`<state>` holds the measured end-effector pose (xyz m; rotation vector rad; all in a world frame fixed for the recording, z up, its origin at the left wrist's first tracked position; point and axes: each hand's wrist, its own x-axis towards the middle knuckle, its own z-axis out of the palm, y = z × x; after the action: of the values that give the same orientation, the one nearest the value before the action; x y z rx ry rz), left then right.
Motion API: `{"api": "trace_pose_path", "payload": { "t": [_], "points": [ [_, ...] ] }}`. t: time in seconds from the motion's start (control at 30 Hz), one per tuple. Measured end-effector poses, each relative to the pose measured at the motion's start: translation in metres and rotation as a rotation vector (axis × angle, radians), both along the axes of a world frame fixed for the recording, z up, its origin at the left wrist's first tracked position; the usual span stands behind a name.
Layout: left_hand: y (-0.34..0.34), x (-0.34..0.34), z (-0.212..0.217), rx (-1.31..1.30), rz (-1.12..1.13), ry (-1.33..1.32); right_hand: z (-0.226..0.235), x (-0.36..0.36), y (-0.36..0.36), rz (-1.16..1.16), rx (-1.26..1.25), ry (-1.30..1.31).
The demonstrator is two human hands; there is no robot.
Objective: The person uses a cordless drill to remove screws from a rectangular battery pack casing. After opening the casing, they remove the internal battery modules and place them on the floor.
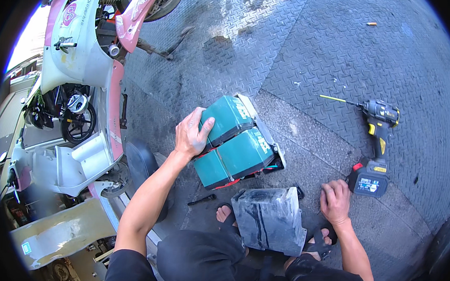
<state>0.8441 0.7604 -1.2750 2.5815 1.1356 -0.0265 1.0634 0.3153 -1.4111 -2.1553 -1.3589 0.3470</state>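
Observation:
My left hand [192,131] grips the left end of a battery pack [221,120], thumb on top and fingers over its outer side. The pack is a group of green blocks with a pale plate along its right end and red wires along its lower edge. Low by the floor, my right hand [335,201] has its fingers curled; what they hold, if anything, is hidden. Just beyond it lies a cordless driver [380,127] with a long yellowish bit and a black and red battery. Between my feet stands a dusty black plastic case [269,220].
Scooters with white and pink panels [80,70] line the left side, one wheel [161,0] reaching the top. A small black rod-like thing [202,200] lies left of the case. The floor is textured metal plate [333,59]; a small orange-brown piece [371,24] lies far off.

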Motion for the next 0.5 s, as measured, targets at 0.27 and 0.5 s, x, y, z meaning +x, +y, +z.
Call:
{"api": "trace_pose_path", "payload": {
  "t": [0.27, 0.5],
  "points": [
    [0.001, 0.001, 0.000, -0.018, 0.052, -0.039, -0.020, -0.008, -0.008, 0.040, -0.034, -0.051],
    [0.008, -0.005, -0.006, -0.012, 0.027, -0.098, -0.016, -0.008, -0.003, 0.056, -0.070, -0.074]
  ]
}}
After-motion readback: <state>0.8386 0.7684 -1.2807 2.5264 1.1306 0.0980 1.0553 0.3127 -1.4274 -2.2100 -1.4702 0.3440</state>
